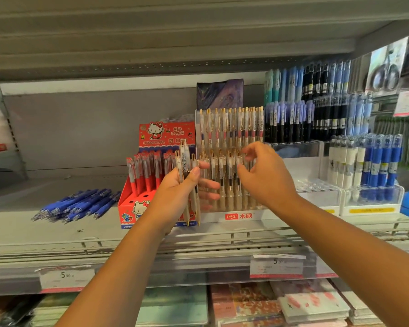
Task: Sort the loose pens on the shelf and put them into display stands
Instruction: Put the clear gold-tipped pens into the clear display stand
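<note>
My left hand (180, 190) grips a small bunch of beige-and-clear pens with gold clips (187, 175), held upright in front of the clear tiered display stand (236, 215). That stand holds several matching pens in two rows. My right hand (262, 173) hovers at the stand's front row, fingers loosely curled around the pen tops; whether it holds one is unclear. A pile of loose blue pens (78, 205) lies flat on the shelf at the left.
A red cartoon-cat box (132, 206) with red pens stands left of the clear stand. More stands with blue, white and dark pens (364, 161) fill the right. A wire rail (222, 234) and price tags edge the shelf; notebooks lie below.
</note>
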The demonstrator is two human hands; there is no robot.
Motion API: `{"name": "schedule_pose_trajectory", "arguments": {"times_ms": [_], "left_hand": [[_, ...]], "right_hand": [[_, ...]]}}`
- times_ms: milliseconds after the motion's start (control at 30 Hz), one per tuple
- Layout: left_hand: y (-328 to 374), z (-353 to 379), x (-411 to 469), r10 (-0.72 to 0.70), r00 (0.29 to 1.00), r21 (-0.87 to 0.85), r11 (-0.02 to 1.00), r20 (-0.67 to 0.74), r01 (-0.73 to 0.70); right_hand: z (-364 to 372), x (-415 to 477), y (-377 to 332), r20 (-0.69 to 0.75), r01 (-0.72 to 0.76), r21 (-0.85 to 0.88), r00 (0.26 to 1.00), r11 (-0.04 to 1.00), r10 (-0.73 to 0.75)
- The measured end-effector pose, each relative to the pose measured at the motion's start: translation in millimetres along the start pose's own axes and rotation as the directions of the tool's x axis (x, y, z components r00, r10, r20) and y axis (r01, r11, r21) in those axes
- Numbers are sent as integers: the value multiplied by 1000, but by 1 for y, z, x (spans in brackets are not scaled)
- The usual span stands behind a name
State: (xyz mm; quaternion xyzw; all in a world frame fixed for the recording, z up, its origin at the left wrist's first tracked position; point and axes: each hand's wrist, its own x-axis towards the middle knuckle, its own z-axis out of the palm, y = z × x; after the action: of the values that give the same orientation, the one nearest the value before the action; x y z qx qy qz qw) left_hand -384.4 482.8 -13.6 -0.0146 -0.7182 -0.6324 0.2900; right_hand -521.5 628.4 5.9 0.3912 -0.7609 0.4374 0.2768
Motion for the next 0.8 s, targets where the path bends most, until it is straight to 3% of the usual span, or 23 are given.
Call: {"name": "schedule_pose_trajectory", "arguments": {"times_ms": [67,233,400,667,800], "left_hand": [[0,0,0,-16,1000,-1,1000,14,16],[0,1,-1,-47,998,-42,998,37,48],[1,1,-3,-55,997,-46,997,46,58],[2,2,-4,-85,993,-16,996,82,87],[0,2,-2,-12,1000,46,999,9,12]], "right_hand": [[0,-3,-10,-30,72,29,997,997,-71],[1,-10,-42,125,171,288,969,942,-214],[4,-8,-56,260,98,304,949,948,-181],[6,-4,-55,299,-109,427,954,898,-26],[2,-4,-46,303,-173,543,953,822,0]]}}
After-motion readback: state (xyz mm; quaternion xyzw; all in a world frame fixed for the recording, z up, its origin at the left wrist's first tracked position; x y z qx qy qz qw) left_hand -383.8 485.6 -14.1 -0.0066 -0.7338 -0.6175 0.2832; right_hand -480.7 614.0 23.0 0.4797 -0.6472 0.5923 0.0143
